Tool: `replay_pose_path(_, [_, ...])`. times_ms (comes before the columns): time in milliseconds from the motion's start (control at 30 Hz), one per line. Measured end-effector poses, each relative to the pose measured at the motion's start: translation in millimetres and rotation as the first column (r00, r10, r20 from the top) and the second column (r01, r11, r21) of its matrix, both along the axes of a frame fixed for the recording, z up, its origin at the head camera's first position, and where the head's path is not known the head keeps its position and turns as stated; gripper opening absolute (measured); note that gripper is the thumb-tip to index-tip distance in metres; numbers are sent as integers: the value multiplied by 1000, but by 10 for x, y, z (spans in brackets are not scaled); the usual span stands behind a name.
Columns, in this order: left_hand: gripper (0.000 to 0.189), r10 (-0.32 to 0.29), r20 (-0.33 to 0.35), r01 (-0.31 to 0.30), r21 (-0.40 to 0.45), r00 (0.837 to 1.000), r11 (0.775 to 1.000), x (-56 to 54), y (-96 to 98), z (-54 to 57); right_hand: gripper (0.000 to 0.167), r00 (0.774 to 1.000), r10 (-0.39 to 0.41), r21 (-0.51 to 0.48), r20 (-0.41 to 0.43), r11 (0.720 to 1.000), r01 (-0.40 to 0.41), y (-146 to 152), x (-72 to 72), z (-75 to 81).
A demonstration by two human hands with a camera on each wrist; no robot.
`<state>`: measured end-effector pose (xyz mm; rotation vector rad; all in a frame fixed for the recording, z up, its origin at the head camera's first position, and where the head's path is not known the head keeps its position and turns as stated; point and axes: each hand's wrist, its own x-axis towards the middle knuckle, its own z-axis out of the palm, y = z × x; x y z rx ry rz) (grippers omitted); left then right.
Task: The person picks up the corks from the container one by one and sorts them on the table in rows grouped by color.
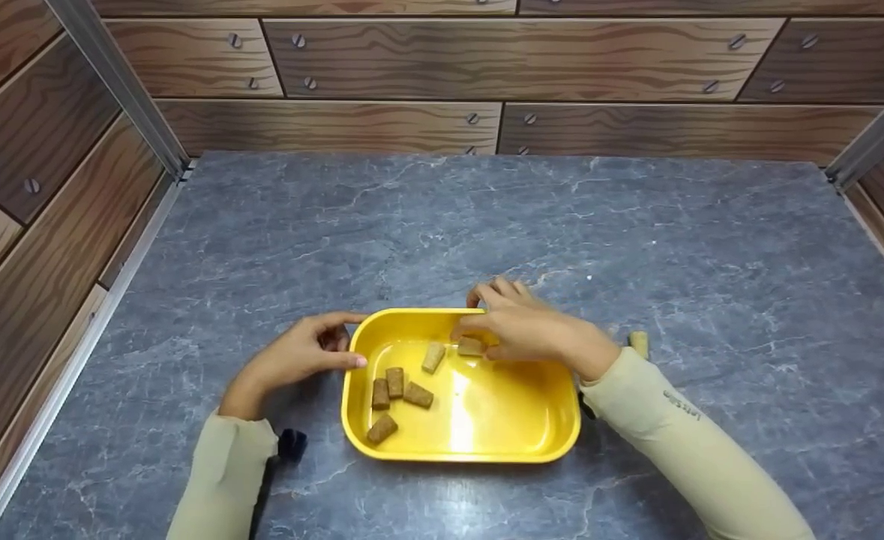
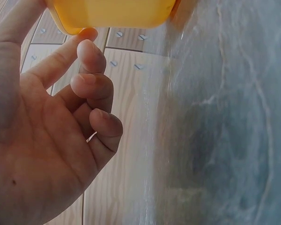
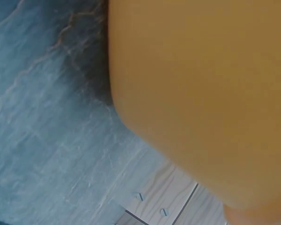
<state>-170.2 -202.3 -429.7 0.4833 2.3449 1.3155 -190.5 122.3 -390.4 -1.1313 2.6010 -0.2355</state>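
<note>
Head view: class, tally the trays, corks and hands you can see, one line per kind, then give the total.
Yellow tray: 1
Corks: 7, counting the single pale cork outside the tray
Hands, left hand and right hand: 2
Total: 10

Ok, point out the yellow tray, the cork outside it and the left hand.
Yellow tray (image 1: 513, 409): head view, on its bare floor.
Outside cork (image 1: 639, 343): head view, on its exposed part.
Left hand (image 1: 295, 354): head view, on its back.
</note>
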Motion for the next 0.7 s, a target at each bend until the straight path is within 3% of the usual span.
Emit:
replay_pose_path(267, [58, -5, -18, 5, -1, 1000, 1000, -9, -9, -15, 30, 1000, 7, 15, -25, 1000, -7, -18, -25, -48])
replay_pose_path(700, [57, -3, -3, 3, 19, 1000, 1000, 1, -7, -15, 26, 991, 24, 42, -134, 999, -18, -38, -22, -119])
